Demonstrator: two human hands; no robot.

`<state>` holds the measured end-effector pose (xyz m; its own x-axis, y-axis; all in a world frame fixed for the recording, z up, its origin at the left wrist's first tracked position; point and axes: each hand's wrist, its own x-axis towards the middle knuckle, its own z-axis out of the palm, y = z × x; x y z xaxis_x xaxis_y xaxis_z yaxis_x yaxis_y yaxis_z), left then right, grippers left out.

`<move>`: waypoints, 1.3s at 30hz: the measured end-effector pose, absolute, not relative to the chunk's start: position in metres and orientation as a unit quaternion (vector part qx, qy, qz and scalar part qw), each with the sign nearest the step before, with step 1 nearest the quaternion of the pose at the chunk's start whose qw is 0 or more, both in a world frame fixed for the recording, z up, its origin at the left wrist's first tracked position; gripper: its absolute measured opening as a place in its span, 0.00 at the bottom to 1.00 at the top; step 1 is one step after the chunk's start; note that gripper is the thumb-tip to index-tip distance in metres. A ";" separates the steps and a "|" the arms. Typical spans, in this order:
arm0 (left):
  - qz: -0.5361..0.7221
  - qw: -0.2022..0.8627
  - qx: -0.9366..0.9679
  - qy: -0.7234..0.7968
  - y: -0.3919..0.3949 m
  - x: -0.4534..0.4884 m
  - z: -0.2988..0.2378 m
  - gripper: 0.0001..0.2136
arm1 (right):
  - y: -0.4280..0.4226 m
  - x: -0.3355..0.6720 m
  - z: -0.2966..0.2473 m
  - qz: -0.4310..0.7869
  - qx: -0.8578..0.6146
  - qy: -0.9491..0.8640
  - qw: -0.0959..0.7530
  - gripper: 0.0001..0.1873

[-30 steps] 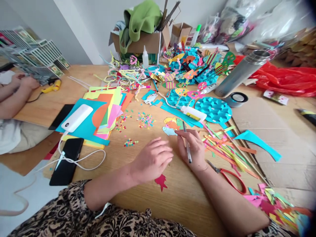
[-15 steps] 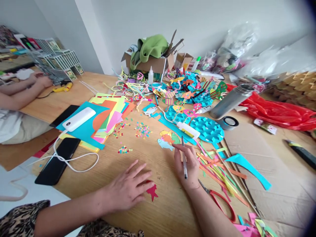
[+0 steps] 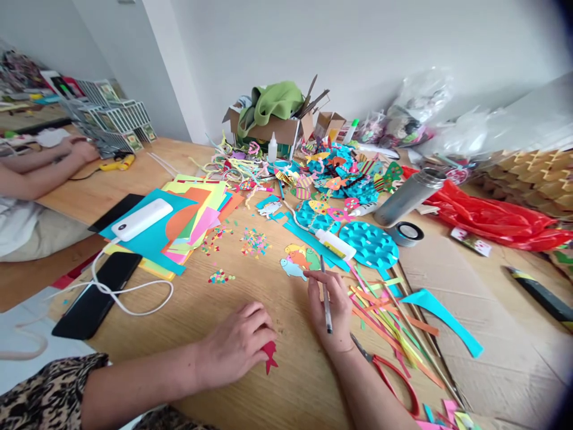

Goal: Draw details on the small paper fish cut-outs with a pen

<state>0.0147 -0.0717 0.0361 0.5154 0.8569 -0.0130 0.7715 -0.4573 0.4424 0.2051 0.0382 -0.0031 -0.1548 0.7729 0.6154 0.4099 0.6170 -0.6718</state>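
My left hand point(image 3: 244, 343) rests on the table with its fingers curled over a red paper fish point(image 3: 269, 356). The fish's tail sticks out to the right, and its front is hidden under my fingers. A pen point(image 3: 326, 298) stands tilted in my right hand point(image 3: 335, 307), gripped between the fingers. Just beyond that hand lie overlapping paper fish cut-outs: a light blue fish point(image 3: 293, 268), an orange fish point(image 3: 299, 258), a green fish point(image 3: 313, 259) and a yellow fish point(image 3: 293, 248). Red-handled scissors point(image 3: 394, 382) lie beside my right forearm.
Left are coloured paper sheets point(image 3: 208, 197), a white power bank point(image 3: 142, 219) and a black phone point(image 3: 96, 295). Confetti dots point(image 3: 255, 240) lie mid-table. A glue bottle point(image 3: 335, 245), paper strips point(image 3: 394, 322) and a steel flask point(image 3: 409, 197) are right. Another person's hands point(image 3: 80, 149) rest far left.
My left hand's fingers went from spread out to curled over the red fish, which has turned slightly. My right hand still holds the pen. The camera view has shifted a little.
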 end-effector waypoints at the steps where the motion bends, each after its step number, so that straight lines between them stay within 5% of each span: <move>1: 0.101 0.213 0.837 0.494 -0.071 0.016 0.037 0.12 | 0.038 0.205 -0.003 0.177 -0.399 -0.739 0.514 0.10; 13: 0.059 0.328 0.762 0.556 -0.060 0.021 0.047 0.11 | 0.038 0.206 -0.003 0.178 -0.394 -0.737 0.519 0.07; 25: 0.042 0.269 0.758 0.593 -0.075 0.023 0.048 0.08 | 0.037 0.206 -0.001 0.180 -0.388 -0.735 0.526 0.08; 39: 0.065 0.346 0.711 0.609 -0.079 0.022 0.049 0.11 | 0.038 0.206 -0.005 0.189 -0.390 -0.722 0.539 0.08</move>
<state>0.0219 -0.0794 0.0490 0.2490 0.9108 -0.3293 0.8211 -0.0183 0.5705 0.2055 0.0384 -0.0047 -0.1138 0.7678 0.6305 0.3596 0.6234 -0.6943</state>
